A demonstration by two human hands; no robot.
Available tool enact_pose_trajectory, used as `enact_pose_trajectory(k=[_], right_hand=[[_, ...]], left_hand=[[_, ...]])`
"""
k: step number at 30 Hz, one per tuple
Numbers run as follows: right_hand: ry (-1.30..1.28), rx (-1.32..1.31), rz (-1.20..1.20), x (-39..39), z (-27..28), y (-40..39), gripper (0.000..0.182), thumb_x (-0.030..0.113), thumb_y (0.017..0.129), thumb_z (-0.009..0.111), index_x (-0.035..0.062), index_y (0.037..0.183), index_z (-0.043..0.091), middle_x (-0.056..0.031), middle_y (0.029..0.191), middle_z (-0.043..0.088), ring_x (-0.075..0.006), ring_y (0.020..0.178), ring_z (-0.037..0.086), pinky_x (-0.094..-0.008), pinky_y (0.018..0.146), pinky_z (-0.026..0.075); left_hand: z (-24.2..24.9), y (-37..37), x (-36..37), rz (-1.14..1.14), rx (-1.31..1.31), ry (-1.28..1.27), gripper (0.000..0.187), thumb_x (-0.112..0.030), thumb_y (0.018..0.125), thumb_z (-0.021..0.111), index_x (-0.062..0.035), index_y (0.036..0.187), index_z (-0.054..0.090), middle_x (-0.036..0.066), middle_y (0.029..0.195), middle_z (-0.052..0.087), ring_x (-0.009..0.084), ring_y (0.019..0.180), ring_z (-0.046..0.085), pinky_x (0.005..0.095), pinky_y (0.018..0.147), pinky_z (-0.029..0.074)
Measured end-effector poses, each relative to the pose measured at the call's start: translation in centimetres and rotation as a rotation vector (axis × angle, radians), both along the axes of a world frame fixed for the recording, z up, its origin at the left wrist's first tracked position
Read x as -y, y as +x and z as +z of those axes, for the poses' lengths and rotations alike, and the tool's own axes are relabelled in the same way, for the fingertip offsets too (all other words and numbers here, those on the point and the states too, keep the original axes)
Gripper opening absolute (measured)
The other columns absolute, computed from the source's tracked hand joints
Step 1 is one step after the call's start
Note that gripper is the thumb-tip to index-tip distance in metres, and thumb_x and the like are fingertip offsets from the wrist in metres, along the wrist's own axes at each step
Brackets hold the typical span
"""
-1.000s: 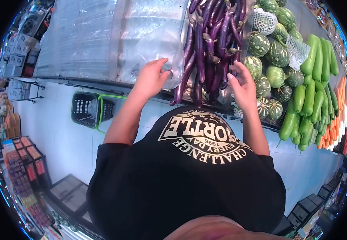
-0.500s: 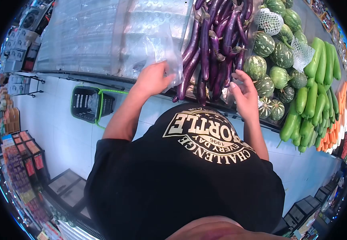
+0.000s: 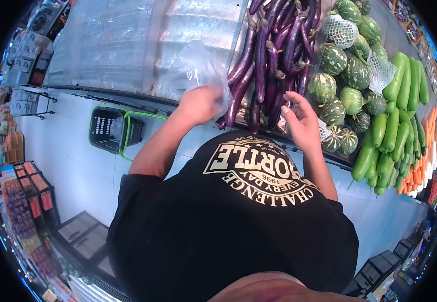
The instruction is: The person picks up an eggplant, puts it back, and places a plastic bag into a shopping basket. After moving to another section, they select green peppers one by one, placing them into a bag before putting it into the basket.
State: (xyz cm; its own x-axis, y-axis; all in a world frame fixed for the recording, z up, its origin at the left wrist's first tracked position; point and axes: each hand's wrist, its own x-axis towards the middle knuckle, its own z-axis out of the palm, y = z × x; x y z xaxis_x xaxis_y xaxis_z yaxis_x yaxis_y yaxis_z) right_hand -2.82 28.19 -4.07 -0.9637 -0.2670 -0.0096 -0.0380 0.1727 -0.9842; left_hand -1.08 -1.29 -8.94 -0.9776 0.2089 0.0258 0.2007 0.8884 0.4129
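My left hand (image 3: 202, 104) is closed on a clear plastic bag (image 3: 196, 65), which spreads over the metal shelf just left of the eggplants. Long purple eggplants (image 3: 261, 60) lie in a pile between and beyond my hands. Over the front right edge of that pile is my right hand (image 3: 301, 121), its thumb and fingers apart with nothing held between them. Its fingertips are close to the lower ends of the eggplants; whether they touch is unclear.
Round green squashes (image 3: 351, 100), some in white foam nets, lie to the right. Beyond them are long green gourds (image 3: 402, 80) and carrots (image 3: 415, 171). A black basket with a green handle (image 3: 108, 130) stands on the floor at left.
My right hand has moved slightly left and down, and its fingers are still apart. My left hand has shifted a little, and the bag has changed shape, bulging higher.
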Motion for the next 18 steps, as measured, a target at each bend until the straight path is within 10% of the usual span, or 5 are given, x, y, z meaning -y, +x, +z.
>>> enact_pose_trajectory(k=[9,14,18], right_hand=[[0.142,-0.097,0.171,2.3,1.7,0.7,0.051,0.005,0.088,0.065,0.0047,0.135,0.045,-0.0078,0.118,0.058,-0.0068,0.077,0.056,-0.0208,0.067,0.046],[0.425,-0.39,0.369,6.6,4.6,0.2,0.078,0.025,0.077,0.077,0.0132,0.143,0.035,-0.0075,0.092,0.064,-0.0151,0.065,0.063,-0.03,0.061,0.051],[0.615,-0.713,0.348,9.0,3.4,-0.7,0.051,0.038,0.081,0.071,0.0137,0.122,0.052,-0.0065,0.07,0.064,-0.0273,0.063,0.065,-0.0386,0.057,0.051]], left_hand=[[5.2,0.1,0.9,0.108,-0.172,0.03,0.034,-0.012,0.08,0.065,-0.0068,0.113,0.058,0.017,0.1,0.063,0.0391,0.094,0.061,0.0467,0.079,0.05],[5.6,0.5,-1.3,-0.099,-0.191,0.053,0.033,-0.014,0.081,0.062,-0.007,0.113,0.058,0.017,0.107,0.062,0.0364,0.097,0.061,0.0452,0.082,0.051],[5.8,-0.2,-1.7,-0.132,-0.011,-0.063,0.032,-0.012,0.081,0.061,-0.006,0.112,0.057,0.018,0.106,0.062,0.0368,0.096,0.061,0.0456,0.08,0.051]])
